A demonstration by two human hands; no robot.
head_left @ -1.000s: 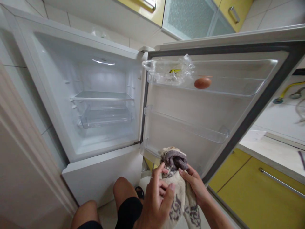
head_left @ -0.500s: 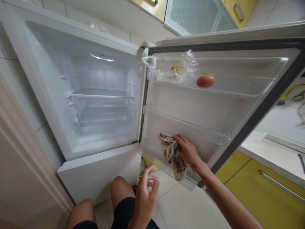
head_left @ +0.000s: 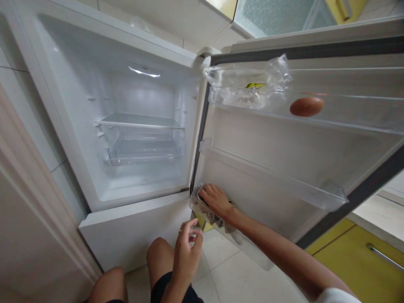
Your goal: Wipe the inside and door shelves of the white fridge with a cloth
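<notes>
While the white refrigerator compartment (head_left: 132, 191) stands open to the left of both grips, a clear flat shelf (head_left: 139, 120) crosses its inside, above and left of the left grip (head_left: 187, 254). Under that shelf hangs a clear plastic drawer (head_left: 145, 155), likewise up and left of it. A smooth white lower panel (head_left: 135, 235) lies just beyond the left grip, on its left side. The left grip itself holds nothing; its fingers are loosely bent in the air, below and left of the right grip (head_left: 217, 202).

The right grip reaches into a clear plastic bottom door bin (head_left: 254, 251), over a crumpled beige-and-grey patterned cloth (head_left: 217, 219). The cloth lies in the bin beneath the right grip, touching it; its fingertips are partly hidden, so I cannot tell whether they close on the fabric. Above and right of the right grip, a crinkled transparent plastic bag (head_left: 268, 82) sits in the top door bin, then a brown oval egg (head_left: 306, 107). Farthest right, below the right grip's level, is a yellow flat-fronted cabinet (head_left: 362, 265).
</notes>
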